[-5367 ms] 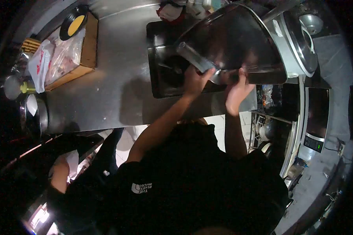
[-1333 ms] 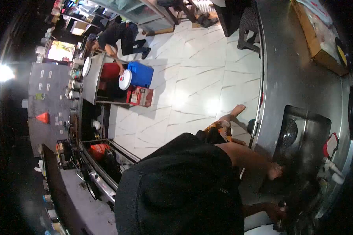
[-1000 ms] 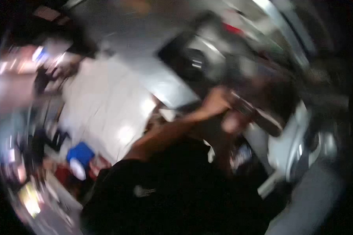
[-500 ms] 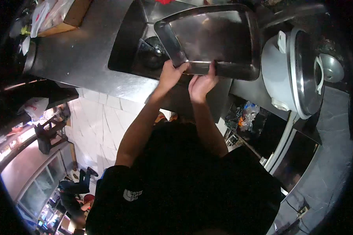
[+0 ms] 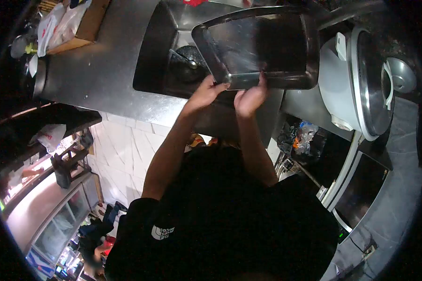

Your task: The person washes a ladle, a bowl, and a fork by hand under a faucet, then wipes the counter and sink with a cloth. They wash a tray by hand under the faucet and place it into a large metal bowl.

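Observation:
A large rectangular metal tray (image 5: 262,47) is held tilted over the right part of the sink (image 5: 150,65). My left hand (image 5: 205,95) grips its near left corner, with the thumb on the rim and the other fingers hidden beneath. Along the near edge, my right hand (image 5: 251,99) holds the tray from below, one finger or thumb reaching over the rim. Inside the sink, left of the tray, lies a dark round pan or bowl (image 5: 187,58) with something shiny in it.
A large white cooker (image 5: 340,84) with a dark lid stands right of the sink. A cardboard box (image 5: 90,28) with plastic bags sits at the upper left of the steel counter (image 5: 103,79). Another person (image 5: 96,234) is at the lower left.
The view has shifted slightly, so most things appear a little further right. Both hands still hold the tray, which looks slightly more tilted.

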`<state>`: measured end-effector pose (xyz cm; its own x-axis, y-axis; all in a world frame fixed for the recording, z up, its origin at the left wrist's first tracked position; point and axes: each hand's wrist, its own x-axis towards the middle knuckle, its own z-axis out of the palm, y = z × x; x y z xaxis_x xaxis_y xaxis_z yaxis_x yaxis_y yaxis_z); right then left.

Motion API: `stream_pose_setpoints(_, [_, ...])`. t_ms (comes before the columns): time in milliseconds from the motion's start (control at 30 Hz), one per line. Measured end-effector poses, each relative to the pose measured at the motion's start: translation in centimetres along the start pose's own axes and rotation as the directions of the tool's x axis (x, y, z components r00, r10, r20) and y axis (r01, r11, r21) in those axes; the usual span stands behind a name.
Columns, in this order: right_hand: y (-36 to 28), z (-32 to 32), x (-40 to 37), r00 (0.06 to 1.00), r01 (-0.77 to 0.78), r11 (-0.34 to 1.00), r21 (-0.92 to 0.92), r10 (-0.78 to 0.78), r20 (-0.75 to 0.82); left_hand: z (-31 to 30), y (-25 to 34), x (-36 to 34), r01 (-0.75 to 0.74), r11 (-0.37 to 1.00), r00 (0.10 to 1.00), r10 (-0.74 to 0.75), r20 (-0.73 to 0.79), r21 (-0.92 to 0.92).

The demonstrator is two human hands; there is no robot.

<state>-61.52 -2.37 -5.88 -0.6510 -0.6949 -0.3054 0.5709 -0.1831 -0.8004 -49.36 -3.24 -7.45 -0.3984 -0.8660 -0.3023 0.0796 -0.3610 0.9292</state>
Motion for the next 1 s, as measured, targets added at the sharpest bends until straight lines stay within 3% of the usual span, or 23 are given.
stream_pose_setpoints(67, [-0.5,0.8,-0.1,0.999,-0.026,0.996,0.089,0.028,-0.021,-0.6,1.0,0.1,-0.046,0.998,0.999,0.046,-0.001,0.032])
stream_pose_setpoints(167, [-1.1,1.9,-0.8,0.994,0.069,0.988,0.137,-0.056,-0.097,-1.3,2.1,0.5,0.009,0.988,0.989,-0.031,0.146,0.152])
stream_pose_setpoints(233, [-1.0,1.5,-0.2,0.991,-0.092,0.983,0.158,0.106,-0.080,0.3,5.2,0.4,0.181,0.979,0.979,-0.189,0.078,0.095])
stream_pose_setpoints(333, [0.7,1.1,0.6,0.975,-0.026,0.993,0.117,0.051,-0.216,-0.3,0.1,1.8,0.158,0.985,0.987,-0.157,0.022,-0.067])
stream_pose_setpoints(367, [1.4,0.2,1.0,0.975,-0.020,0.993,0.119,0.046,-0.219,-0.4,-0.5,1.8,0.156,0.986,0.988,-0.154,0.028,-0.065])
stream_pose_setpoints(433, [1.0,0.2,0.8,0.988,-0.092,0.995,0.043,0.096,-0.123,-0.5,-1.3,1.3,0.100,0.989,0.982,-0.081,-0.168,0.107])
stream_pose_setpoints(500, [1.2,0.0,0.7,0.968,-0.095,0.986,0.136,0.123,-0.218,-1.7,-1.2,1.2,0.082,0.996,0.982,-0.076,-0.171,0.032])
stream_pose_setpoints(567, [1.7,-0.8,0.8,0.935,-0.338,0.926,0.171,0.351,-0.050,-2.3,-1.1,0.9,0.067,0.997,0.981,-0.073,-0.178,-0.039])
stream_pose_setpoints(600, [3.1,-1.4,1.0,0.972,-0.232,0.971,0.062,0.233,-0.015,-1.9,0.8,0.2,0.021,0.996,0.955,0.007,-0.296,0.090])
stream_pose_setpoints(633, [2.3,-0.9,0.9,0.971,-0.236,0.970,0.063,0.237,-0.013,-1.8,1.8,-0.2,-0.008,0.975,0.911,0.099,-0.401,0.222])
stream_pose_setpoints(667, [0.9,-0.8,1.1,0.969,-0.241,0.969,-0.051,0.243,0.032,-2.9,1.6,-0.5,0.086,0.976,0.899,0.010,-0.438,0.198])
stream_pose_setpoints(700, [-0.3,-0.9,1.4,0.964,-0.238,0.957,-0.163,0.253,0.077,-3.5,2.0,-0.7,-0.078,0.986,0.884,0.138,-0.447,0.150])
stream_pose_setpoints(733, [-0.7,-1.8,2.3,0.975,0.025,0.926,-0.376,0.061,0.216,-4.3,2.7,-1.2,-0.045,0.966,0.855,0.170,-0.491,0.255])
stream_pose_setpoints(767, [-1.0,-2.8,3.3,0.930,0.306,0.799,-0.518,-0.135,0.342,-5.0,3.3,-2.0,-0.001,0.935,0.823,0.202,-0.531,0.354])
stream_pose_setpoints(833, [-1.8,-1.4,5.2,0.886,0.441,0.810,-0.387,-0.325,0.330,-5.0,5.7,-3.8,0.022,0.921,0.820,0.206,-0.533,0.390])
stream_pose_setpoints(867, [-2.3,-0.6,5.6,0.888,0.434,0.816,-0.380,-0.319,0.330,-5.1,6.3,-4.2,0.011,0.900,0.779,0.265,-0.568,0.435])
stream_pose_setpoints(900, [-3.0,0.2,5.8,0.844,0.500,0.694,-0.518,-0.255,0.472,-5.3,6.6,-4.6,0.002,0.877,0.736,0.325,-0.594,0.481])
stream_pose_setpoints(933, [-3.6,0.9,5.9,0.791,0.572,0.539,-0.618,-0.161,0.591,-5.8,6.8,-5.0,0.064,0.874,0.747,0.278,-0.603,0.482])
stream_pose_setpoints(967, [-3.9,1.6,5.9,0.792,0.569,0.544,-0.616,-0.162,0.589,-6.1,7.1,-5.4,0.065,0.871,0.747,0.281,-0.602,0.487])
stream_pose_setpoints(1000, [-4.2,2.3,5.9,0.785,0.551,0.473,-0.687,-0.013,0.620,-6.0,7.6,-5.8,0.071,0.847,0.761,0.295,-0.578,0.526])
